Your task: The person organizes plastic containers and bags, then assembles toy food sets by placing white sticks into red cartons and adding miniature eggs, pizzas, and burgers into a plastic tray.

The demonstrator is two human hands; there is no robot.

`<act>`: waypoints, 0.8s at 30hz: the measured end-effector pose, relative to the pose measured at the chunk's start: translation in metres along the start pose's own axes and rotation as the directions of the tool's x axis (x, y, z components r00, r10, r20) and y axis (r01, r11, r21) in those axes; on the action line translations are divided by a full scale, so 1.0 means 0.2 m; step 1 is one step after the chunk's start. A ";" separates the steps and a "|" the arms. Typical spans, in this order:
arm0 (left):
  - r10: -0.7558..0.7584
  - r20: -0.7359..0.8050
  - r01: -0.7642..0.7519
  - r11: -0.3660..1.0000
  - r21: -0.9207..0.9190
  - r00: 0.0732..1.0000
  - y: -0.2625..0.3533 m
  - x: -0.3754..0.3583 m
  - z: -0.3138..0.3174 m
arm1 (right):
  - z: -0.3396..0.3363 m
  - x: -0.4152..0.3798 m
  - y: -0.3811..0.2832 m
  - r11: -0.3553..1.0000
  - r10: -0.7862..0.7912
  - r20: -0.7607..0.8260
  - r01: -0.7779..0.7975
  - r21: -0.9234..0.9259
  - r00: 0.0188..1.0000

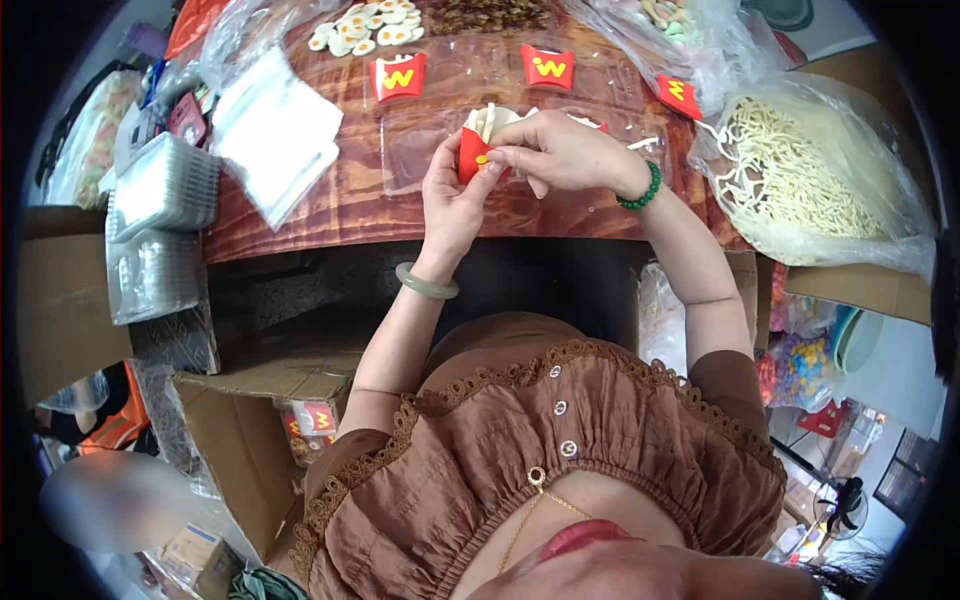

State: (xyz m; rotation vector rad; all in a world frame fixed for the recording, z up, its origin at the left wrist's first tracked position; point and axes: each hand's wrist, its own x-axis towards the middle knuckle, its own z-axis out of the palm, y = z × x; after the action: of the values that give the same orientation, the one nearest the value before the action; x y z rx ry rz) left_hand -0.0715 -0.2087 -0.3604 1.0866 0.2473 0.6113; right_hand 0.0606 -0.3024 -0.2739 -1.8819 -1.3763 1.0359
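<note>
A small red fry carton [472, 152] with a yellow mark is upright in my left hand [452, 195], whose fingers and thumb wrap its lower part. Pale toy-like fries [486, 122] stick out of its top. My right hand [572, 152] is closed at the carton's right side, thumb against the front and bent fingers beside the fries; part of its grip is hidden. Under the hands lies a clear plastic tray [400, 165]. Two more filled red cartons stand behind, a left one [398, 78] and a right one [548, 67].
At right, a clear bag [800, 180] holds a heap of pale fries, with another red carton [679, 96] beside it. White plastic sleeves [275, 135] and stacked clear trays [165, 190] lie at left. Egg-shaped pieces [368, 28] are at the back. A cardboard box [230, 450] stands below.
</note>
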 end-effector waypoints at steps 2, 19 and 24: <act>-0.036 -0.037 0.031 0.991 -0.127 0.999 0.04 0.00 -0.07 | 0.03 0.04 -0.06 0.999 -0.033 -0.005 0.033 -0.009 0.999; 0.118 -0.166 -0.127 0.991 -0.041 0.979 0.13 -0.05 -0.17 | 0.11 0.20 -0.12 0.798 -0.543 -0.411 0.297 -0.525 0.732; 0.155 -0.177 -0.154 0.988 0.019 0.972 0.12 -0.06 -0.19 | 0.18 0.19 -0.22 0.729 -0.561 -0.289 0.296 -0.617 0.776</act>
State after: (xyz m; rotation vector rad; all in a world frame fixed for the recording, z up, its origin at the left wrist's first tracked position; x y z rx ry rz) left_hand -0.1070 -0.1788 -0.3583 1.0634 0.3208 0.8502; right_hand 0.0145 -0.2519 -0.2659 -1.8391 -1.8076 -0.0824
